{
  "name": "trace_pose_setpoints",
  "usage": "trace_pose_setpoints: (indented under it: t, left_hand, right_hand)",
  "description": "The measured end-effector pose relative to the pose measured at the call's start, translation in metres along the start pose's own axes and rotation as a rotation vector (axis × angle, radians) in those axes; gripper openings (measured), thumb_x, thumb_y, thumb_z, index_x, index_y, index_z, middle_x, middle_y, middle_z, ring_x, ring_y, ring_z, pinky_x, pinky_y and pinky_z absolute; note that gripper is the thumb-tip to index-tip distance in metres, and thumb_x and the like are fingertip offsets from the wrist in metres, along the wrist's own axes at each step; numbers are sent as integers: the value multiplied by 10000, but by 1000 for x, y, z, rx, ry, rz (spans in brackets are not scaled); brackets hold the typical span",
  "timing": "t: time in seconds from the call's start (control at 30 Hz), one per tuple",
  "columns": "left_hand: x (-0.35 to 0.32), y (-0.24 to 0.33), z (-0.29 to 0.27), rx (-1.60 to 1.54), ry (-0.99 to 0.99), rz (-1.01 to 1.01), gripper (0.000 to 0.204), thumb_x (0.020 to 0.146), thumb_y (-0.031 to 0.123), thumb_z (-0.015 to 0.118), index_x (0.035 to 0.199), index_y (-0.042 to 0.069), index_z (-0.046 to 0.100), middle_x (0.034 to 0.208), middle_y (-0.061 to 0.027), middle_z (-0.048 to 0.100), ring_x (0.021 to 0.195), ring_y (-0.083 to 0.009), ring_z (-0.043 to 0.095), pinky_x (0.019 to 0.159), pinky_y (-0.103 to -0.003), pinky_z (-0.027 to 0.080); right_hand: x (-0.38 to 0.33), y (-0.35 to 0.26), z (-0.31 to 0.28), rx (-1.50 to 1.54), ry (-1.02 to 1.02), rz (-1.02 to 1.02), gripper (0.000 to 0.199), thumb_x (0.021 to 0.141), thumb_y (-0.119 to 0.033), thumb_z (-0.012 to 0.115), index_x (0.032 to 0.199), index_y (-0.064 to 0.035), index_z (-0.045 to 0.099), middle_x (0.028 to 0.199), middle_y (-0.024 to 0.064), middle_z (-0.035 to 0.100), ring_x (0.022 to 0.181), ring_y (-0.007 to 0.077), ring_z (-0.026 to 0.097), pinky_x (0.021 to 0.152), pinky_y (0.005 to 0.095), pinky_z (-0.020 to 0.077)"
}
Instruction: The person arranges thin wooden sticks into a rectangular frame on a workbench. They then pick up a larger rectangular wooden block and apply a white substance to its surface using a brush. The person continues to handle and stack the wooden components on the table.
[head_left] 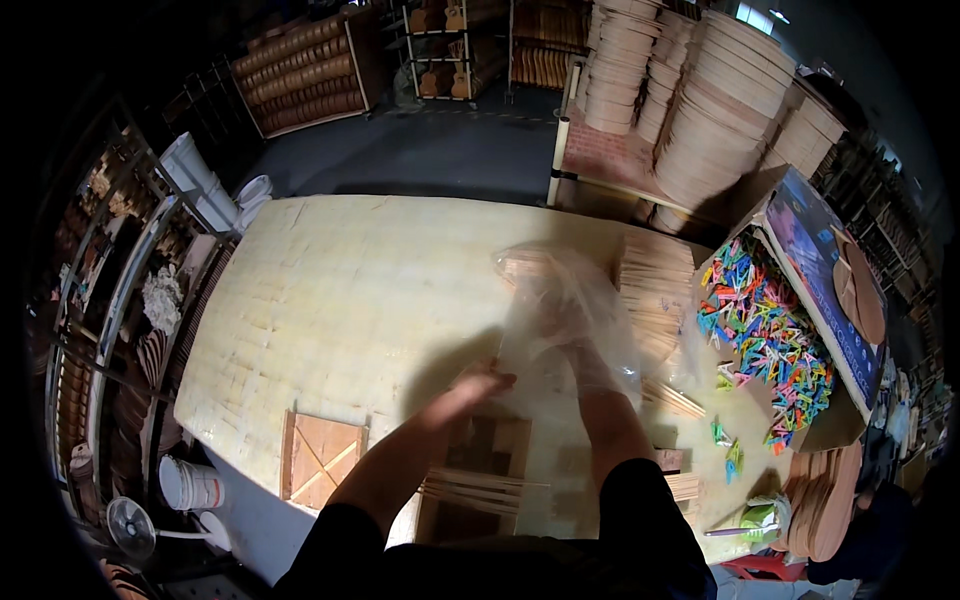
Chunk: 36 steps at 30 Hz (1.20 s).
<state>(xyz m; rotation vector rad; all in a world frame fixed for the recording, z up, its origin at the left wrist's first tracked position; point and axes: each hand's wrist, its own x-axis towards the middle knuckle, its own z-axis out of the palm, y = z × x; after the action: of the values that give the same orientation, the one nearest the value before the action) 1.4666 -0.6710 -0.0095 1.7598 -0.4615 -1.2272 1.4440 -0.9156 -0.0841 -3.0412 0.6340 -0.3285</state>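
Note:
A clear plastic bag [600, 285] spreads over the pale table, right of its middle. My right hand [556, 318] is inside or beneath the bag, seen hazily through the film, so its fingers are hard to read. Pale wooden strips [522, 266] show at the bag's far left end, just beyond that hand. My left hand [482, 383] is closed at the bag's near left edge, apparently pinching the film. To the right of the bag lies a stack of thin wooden strips [655, 275]. More thin strips [475, 485] rest across a dark wooden board [500, 440] between my forearms.
A carton [850, 405] of colourful clothespins [770, 340] lies tipped at the right, with loose pins beside it. A wooden panel with crossed strips [322, 456] sits front left. Tall stacks of bent wood [720, 90] stand behind; a white bucket [190, 484] is left of the table [330, 280].

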Motion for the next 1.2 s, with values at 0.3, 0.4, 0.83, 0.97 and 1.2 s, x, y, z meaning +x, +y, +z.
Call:
trace_pose_setpoints:
  t: [0.3,0.4,0.83,0.97,1.2]
  left_hand:
    - [-84,71,20,-83,-52,369,188,936,75,533,1121,45,557,931,-6,565,864,-78,514,773,-232,429]
    - [-111,74,22,-113,-92,517,168,953,47,486,1115,42,530,954,0,554,905,-65,496,811,-222,405]
    - [-206,128,24,174,345,991,357,919,117,539,1248,-14,488,1174,-131,545,1025,-212,565,906,-313,449]
    - [-177,48,-2,-301,814,732,555,897,265,658,1305,42,354,1190,-111,457,1091,-205,475,909,-359,433]
    - [-233,-40,-20,-845,678,728,222,971,207,510,1155,83,518,1060,-109,592,911,-202,608,811,-338,517]
  right_hand:
    - [49,11,-5,14,-48,-49,615,861,-329,533,1371,-25,375,1357,196,417,1280,391,381,1026,546,354]
    - [65,31,-10,157,-161,-43,618,871,-343,527,1381,-30,368,1355,190,421,1260,377,401,1027,534,355]
    - [6,-76,-112,2460,-391,0,629,916,-404,504,1411,-48,348,1290,142,467,1118,297,504,1021,467,376]
    - [-54,-155,-174,2715,-281,23,604,922,-408,511,1375,-33,374,1039,53,539,876,205,552,887,396,449]
    - [-111,-183,-192,2369,-819,253,451,797,-103,641,1213,-32,484,916,79,541,791,159,538,716,337,475]
